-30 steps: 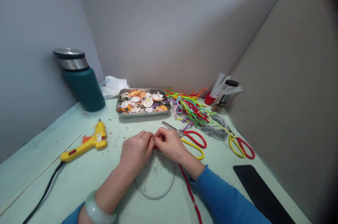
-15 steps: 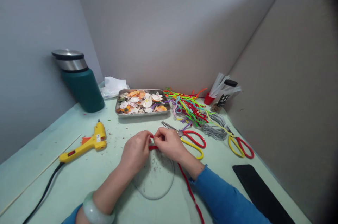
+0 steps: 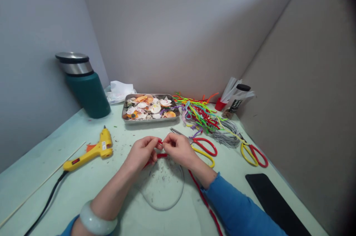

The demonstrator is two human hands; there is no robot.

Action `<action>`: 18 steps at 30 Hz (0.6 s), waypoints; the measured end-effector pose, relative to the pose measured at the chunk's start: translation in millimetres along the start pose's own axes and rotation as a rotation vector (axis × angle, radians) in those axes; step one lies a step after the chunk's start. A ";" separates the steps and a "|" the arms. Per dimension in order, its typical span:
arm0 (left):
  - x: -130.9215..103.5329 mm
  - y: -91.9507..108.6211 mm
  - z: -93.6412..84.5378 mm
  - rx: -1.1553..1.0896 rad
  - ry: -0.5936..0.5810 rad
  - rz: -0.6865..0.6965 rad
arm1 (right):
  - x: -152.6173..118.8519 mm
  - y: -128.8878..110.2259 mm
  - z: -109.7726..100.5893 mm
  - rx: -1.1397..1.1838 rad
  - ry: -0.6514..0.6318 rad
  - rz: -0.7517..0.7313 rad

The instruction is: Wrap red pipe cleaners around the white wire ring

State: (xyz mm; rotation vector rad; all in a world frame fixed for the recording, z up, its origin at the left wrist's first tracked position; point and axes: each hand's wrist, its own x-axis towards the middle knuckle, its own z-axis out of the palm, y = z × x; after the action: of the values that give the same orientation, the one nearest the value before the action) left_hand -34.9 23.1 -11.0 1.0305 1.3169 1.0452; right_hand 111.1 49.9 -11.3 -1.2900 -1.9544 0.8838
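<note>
My left hand (image 3: 144, 151) and my right hand (image 3: 176, 148) meet at the middle of the table, both closed. Their fingertips pinch a short bit of red cord (image 3: 160, 142) between them. More red cord (image 3: 162, 156) runs just under the fingers, along the top of a grey wire ring (image 3: 164, 209). From beneath my right hand a long red strand (image 3: 203, 197) trails toward the front edge. A pair of scissors with red and yellow handles (image 3: 205, 148) lies just beyond my right wrist.
A yellow glue gun (image 3: 86, 157) and thin stick (image 3: 41, 185) lie left. Behind stand a green bottle (image 3: 88, 93) and a metal tray (image 3: 151, 121) of shells. Colourful cords (image 3: 198, 115), grey wire (image 3: 226, 136), a jar (image 3: 236, 100), more scissors (image 3: 253, 155) and a black object (image 3: 275, 200) are right.
My left hand has shifted slightly left and turned, showing more of its fingers and red cord beneath them. My right hand stays nearly in place, and the trailing red strand has moved slightly right.
</note>
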 end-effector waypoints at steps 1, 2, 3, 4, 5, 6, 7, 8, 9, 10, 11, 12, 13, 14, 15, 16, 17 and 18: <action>0.0 -0.2 -0.4 0.049 0.002 0.020 | 0.3 -0.2 -0.4 0.000 -0.004 -0.001; 0.2 -1.0 -1.0 0.101 0.007 0.045 | 0.4 -0.3 -0.8 0.001 -0.008 -0.005; 0.4 -2.0 -1.7 0.146 0.020 0.073 | 0.3 -0.4 -1.0 -0.001 -0.007 -0.015; 0.8 -3.2 -2.4 0.180 0.041 0.099 | 0.0 -0.5 -1.2 -0.008 -0.004 -0.036; 1.2 -4.3 -3.2 0.207 0.062 0.117 | -0.6 -0.6 -1.3 -0.023 0.005 -0.071; 1.7 -5.1 -3.8 0.228 0.081 0.125 | -1.5 -0.9 -1.5 -0.048 0.018 -0.118; 2.1 -5.5 -4.4 0.242 0.097 0.126 | -2.5 -1.4 -1.6 -0.082 0.035 -0.171; 2.4 -5.6 -4.8 0.245 0.110 0.122 | -3.6 -1.9 -1.8 -0.122 0.053 -0.226; 2.5 -5.2 -5.0 0.238 0.123 0.119 | -4.6 -2.4 -2.0 -0.164 0.069 -0.277; 2.4 -4.5 -5.1 0.225 0.137 0.119 | -5.5 -2.9 -2.3 -0.206 0.082 -0.321; 2.1 -3.3 -5.0 0.209 0.150 0.123 | -6.3 -3.2 -2.4 -0.247 0.094 -0.357; 1.6 -1.9 -4.7 0.196 0.163 0.130 | -6.8 -3.2 -2.6 -0.286 0.101 -0.388; 1.0 -0.2 -4.3 0.187 0.173 0.136 | -7.2 -3.1 -2.7 -0.327 0.107 -0.417; 0.3 1.6 -3.8 0.183 0.180 0.138 | -7.3 -2.8 -2.8 -0.373 0.115 -0.448; -0.5 3.5 -3.3 0.181 0.183 0.128 | -7.4 -2.3 -3.0 -0.424 0.124 -0.483; -1.3 5.2 -2.7 0.178 0.184 0.109 | -7.3 -1.8 -3.2 -0.478 0.133 -0.521; -1.9 6.6 -2.2 0.170 0.184 0.086 | -7.2 -1.4 -3.5 -0.533 0.141 -0.560; -2.4 7.5 -1.9 0.159 0.183 0.063 | -7.1 -1.0 -3.8 -0.582 0.146 -0.598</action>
State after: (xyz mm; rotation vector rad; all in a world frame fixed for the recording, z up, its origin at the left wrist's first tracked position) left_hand -36.7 22.5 -3.2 1.1212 1.5439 1.1168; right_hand 115.9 43.6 -9.3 -0.9119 -2.3658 -0.0784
